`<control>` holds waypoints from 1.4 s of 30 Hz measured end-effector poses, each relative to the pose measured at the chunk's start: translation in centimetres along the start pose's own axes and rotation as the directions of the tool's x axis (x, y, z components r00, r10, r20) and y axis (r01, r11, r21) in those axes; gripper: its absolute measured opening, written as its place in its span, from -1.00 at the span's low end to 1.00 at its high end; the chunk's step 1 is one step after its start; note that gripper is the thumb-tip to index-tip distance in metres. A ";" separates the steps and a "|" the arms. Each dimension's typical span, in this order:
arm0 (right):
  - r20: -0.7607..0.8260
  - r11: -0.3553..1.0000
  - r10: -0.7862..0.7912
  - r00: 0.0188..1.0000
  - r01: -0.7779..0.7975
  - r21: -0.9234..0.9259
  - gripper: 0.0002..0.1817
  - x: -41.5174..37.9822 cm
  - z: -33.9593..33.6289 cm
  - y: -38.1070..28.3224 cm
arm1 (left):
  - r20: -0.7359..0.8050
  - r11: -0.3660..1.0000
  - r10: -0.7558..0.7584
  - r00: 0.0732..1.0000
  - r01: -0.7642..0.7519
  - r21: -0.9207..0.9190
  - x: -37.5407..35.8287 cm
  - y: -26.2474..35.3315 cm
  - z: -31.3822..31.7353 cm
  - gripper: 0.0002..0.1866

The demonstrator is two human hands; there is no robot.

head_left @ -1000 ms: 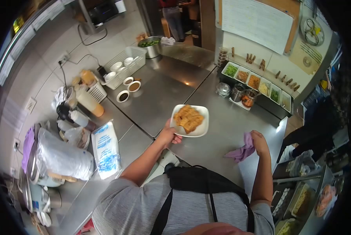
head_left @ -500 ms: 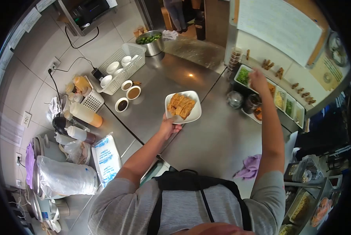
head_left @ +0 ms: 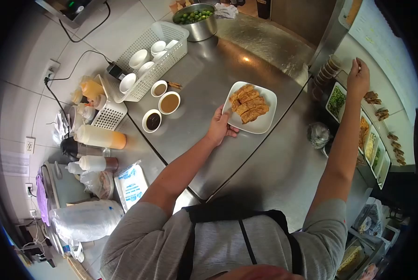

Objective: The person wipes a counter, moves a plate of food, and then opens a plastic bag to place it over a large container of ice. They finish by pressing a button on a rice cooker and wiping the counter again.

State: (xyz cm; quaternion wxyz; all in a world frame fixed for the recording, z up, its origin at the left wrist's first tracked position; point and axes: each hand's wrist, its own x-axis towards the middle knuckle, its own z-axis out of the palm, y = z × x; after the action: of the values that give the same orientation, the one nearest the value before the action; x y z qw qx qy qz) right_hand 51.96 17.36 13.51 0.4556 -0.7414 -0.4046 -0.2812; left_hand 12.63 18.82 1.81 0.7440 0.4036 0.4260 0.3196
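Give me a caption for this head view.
Left hand holds a plate of fried food; right hand reaches above the garnish tray.

- A commercial kitchen, a restaurant's prep line.
- Stainless-steel table (head_left: 265,163) runs the full width, with tiled walls behind it.
- A garnish rail of inset trays (head_left: 365,135) holds chopped herbs and toppings.
- Squeeze bottles (head_left: 99,137), sauce bowls (head_left: 169,102), a white basket of cups (head_left: 148,65) and a steel pot of limes (head_left: 197,21) stand there.

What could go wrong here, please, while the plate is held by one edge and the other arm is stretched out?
The left hand grips the white plate of fried slices at one edge only, so it might tilt and spill. The right hand reaches over the garnish tray; the forearm could brush the wrapped container.
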 end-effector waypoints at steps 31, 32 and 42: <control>0.534 0.975 -0.004 0.845 -0.116 0.191 -0.72 -22.2 3.6 -7.6 | -0.093 -0.341 0.145 0.985 0.138 0.930 10.1 14.3 -12.9 -0.58; 0.547 0.973 0.015 0.837 -0.138 0.183 -0.72 -22.1 3.6 -7.7 | -0.106 -0.520 0.082 0.991 0.133 0.844 9.6 15.1 -13.9 -0.59; 0.503 0.994 0.036 0.864 -0.085 0.075 -0.80 -22.1 3.6 -8.2 | 0.217 -0.600 0.120 0.969 -0.103 0.793 13.9 12.9 -18.6 -0.77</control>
State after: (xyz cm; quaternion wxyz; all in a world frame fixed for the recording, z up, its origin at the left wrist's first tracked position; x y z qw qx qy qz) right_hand 33.78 15.07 -1.72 0.3782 -0.7790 -0.4981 -0.0455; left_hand 0.35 42.36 2.11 -0.0668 0.8910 0.4267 -0.1399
